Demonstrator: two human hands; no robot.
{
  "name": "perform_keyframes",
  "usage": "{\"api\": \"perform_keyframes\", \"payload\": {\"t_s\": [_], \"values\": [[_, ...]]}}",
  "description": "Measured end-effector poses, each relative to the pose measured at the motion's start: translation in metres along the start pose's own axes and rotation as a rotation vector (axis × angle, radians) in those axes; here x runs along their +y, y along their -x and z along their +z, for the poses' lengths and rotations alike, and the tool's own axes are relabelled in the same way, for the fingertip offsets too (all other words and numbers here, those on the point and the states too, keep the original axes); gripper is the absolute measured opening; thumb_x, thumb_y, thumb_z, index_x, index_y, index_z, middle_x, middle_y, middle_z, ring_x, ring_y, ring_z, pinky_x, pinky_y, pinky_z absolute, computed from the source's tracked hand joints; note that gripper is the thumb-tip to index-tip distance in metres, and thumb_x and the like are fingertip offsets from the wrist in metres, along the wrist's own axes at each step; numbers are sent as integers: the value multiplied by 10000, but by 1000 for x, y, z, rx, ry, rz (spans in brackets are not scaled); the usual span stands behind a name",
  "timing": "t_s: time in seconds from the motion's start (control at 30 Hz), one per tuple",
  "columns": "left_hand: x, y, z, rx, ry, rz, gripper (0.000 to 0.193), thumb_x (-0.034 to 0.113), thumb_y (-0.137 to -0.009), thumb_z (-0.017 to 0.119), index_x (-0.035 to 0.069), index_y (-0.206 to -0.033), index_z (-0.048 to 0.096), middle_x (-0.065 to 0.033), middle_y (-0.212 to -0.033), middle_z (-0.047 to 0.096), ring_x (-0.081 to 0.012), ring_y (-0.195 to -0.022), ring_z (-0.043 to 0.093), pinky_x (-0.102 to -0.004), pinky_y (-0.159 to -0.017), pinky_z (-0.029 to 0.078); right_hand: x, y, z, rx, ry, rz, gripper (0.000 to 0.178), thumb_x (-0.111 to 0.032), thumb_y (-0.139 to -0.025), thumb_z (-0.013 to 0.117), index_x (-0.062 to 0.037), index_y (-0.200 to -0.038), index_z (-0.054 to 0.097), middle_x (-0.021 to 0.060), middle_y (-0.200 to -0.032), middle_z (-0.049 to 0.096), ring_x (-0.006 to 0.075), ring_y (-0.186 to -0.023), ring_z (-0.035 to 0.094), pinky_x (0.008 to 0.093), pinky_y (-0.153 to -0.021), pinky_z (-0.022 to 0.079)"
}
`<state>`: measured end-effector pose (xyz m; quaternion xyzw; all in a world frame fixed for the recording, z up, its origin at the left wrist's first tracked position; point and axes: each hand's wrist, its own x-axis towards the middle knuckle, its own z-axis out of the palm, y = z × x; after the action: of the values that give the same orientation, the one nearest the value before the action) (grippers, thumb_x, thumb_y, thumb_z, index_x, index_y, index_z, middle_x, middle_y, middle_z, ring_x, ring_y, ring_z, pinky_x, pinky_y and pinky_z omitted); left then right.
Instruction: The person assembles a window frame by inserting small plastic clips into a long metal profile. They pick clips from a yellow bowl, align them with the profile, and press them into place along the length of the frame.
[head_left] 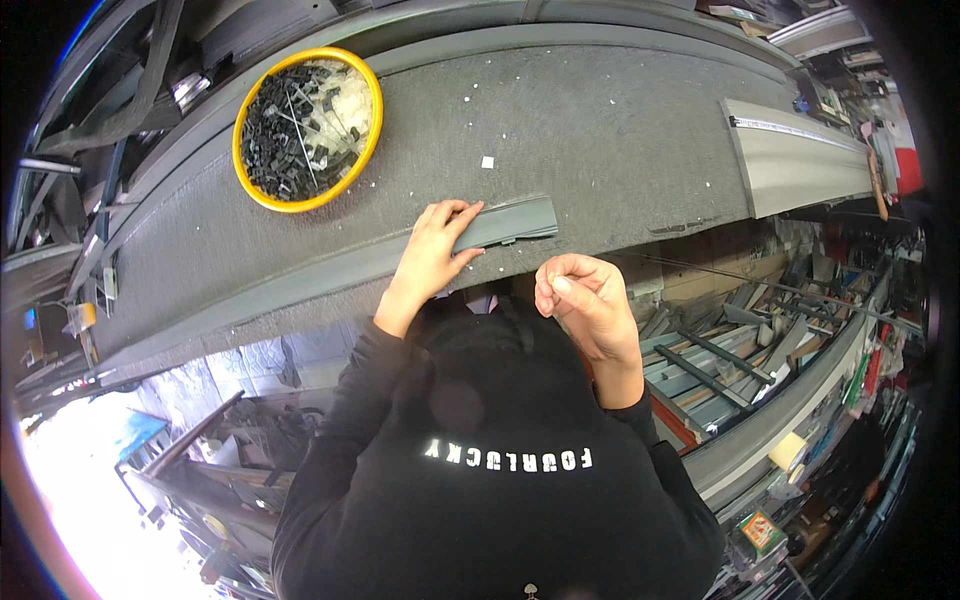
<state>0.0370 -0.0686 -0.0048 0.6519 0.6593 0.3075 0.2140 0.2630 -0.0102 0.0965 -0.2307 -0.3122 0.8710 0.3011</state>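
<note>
A long grey channelled profile strip (513, 222) lies along the near edge of the workbench (560, 120), its cut end to the right of my hands. My left hand (432, 250) grips the strip a little short of that end, with the thumb on the near side and the fingers on the far side. Just off the bench's near edge, my right hand (597, 302) is raised, apart from the strip. Its thumb and fingertips are pinched together; anything between them is too small to make out.
A yellow-rimmed round tub (378, 105) with small black and whitish parts stands at the back left. A small white square (487, 162) and white bits lie on the bench. A wide pale panel (795, 165) sits at the right. Racks of profiles (715, 370) stand at the lower right.
</note>
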Motion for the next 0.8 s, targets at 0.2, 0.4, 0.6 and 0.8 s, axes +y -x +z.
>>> {"api": "perform_keyframes", "payload": {"t_s": [0.2, 0.4, 0.6, 0.8], "values": [[2, 2, 1, 28, 5, -5, 670, 163, -719, 807, 98, -1347, 581, -114, -1214, 584, -310, -1115, 544, -412, -984, 440, -5, -2, -4, 19, 94, 42, 96, -48, -898, 677, 46, -914, 665, 132, -854, 646, 176, -734, 613, 295, -664, 509], [1, 3, 2, 56, 4, 0, 650, 180, -724, 804, 98, -1333, 593, -115, -1210, 594, -313, -1114, 553, -410, -975, 450, -6, -6, -6, -23, 125, 68, 92, -42, -883, 695, 46, -896, 673, 139, -839, 661, 171, -688, 618, 286, -632, 509], [-1, 4, 4, 62, 11, -14, 631, 188, -726, 807, 101, -1318, 605, -116, -1206, 600, -314, -1114, 561, -415, -974, 455, -2, -13, -12, -107, 76, 87, 72, -27, -885, 701, 34, -918, 682, 115, -824, 673, 157, -703, 642, 272, -654, 529], [-1, 5, 4, 77, 25, -6, 607, 169, -729, 803, 96, -1300, 611, -90, -1178, 597, -299, -1109, 555, -408, -987, 445, 2, -19, -13, -137, 42, 103, 68, -30, -885, 704, 28, -908, 678, 107, -820, 668, 149, -701, 629, 267, -652, 522]]}}
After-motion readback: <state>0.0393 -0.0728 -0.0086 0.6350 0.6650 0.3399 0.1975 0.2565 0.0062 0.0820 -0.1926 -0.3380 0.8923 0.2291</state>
